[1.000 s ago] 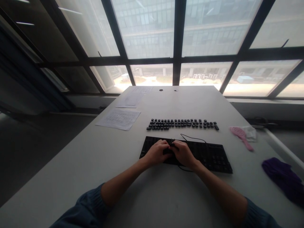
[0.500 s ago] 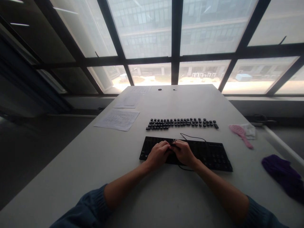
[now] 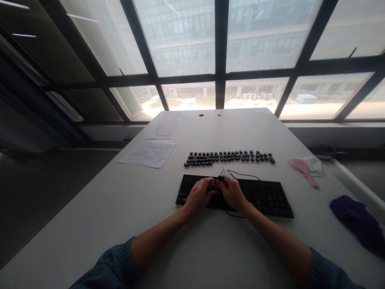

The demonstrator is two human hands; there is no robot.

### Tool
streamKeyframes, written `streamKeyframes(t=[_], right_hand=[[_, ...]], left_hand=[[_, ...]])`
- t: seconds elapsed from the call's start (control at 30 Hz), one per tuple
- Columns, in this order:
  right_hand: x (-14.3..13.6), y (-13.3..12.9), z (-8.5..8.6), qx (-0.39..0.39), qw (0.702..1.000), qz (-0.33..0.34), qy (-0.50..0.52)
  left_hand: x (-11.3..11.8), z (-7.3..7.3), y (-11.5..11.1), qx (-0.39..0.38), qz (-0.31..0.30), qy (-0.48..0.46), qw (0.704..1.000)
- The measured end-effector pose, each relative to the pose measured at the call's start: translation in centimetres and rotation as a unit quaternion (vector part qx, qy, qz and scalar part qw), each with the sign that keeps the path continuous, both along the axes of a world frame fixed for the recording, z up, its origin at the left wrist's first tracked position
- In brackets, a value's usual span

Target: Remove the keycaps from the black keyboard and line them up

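Head view: keyboard point(image 3: 260, 197) lies beneath left hand point(image 3: 198, 193) and right hand point(image 3: 231, 193), long axis left to right, right end slightly nearer. Right fingers pinch wire tool point(image 3: 221, 177), prongs pointing away; left fingers curl just beside, cannot tell if gripping.

Daylight comes through the big windows point(image 3: 180, 44) beyond the desk point(image 3: 135, 200), and the ground outside point(image 3: 306, 112) is almost white from glare. Inside it is rather dim, and the keyboard point(image 3: 258, 196) is so dark that few details can be seen. The view is somewhat soft, and stretched toward its edges.
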State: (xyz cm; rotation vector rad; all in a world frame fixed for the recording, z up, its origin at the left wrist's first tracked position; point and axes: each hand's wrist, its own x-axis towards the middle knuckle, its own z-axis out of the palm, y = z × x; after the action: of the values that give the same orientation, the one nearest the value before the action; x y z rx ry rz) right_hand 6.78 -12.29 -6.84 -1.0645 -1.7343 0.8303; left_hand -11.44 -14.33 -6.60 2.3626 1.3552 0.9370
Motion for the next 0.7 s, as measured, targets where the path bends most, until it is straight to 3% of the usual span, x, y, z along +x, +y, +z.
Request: streamKeyframes(t=[0.2,0.37,0.53,0.7], right_hand=[[0.1,0.4,0.1,-0.017,0.999,-0.015,0.036],[0.0,0.4,0.2,-0.034,0.997,-0.018,0.071],[-0.1,0.4,0.3,-0.032,0.996,-0.014,0.086],[-0.1,0.6,-0.2,-0.036,0.995,-0.019,0.087]], left_hand=[[0.2,0.8,-0.2,0.092,-0.037,0.087,0.991],[-0.3,2.3,0.5,0.102,-0.018,0.037,0.994],[-0.8,4.3,4.9,0.082,0.026,0.024,0.996],[0.3,4.4,10.9,0.057,0.048,0.11,0.991]])
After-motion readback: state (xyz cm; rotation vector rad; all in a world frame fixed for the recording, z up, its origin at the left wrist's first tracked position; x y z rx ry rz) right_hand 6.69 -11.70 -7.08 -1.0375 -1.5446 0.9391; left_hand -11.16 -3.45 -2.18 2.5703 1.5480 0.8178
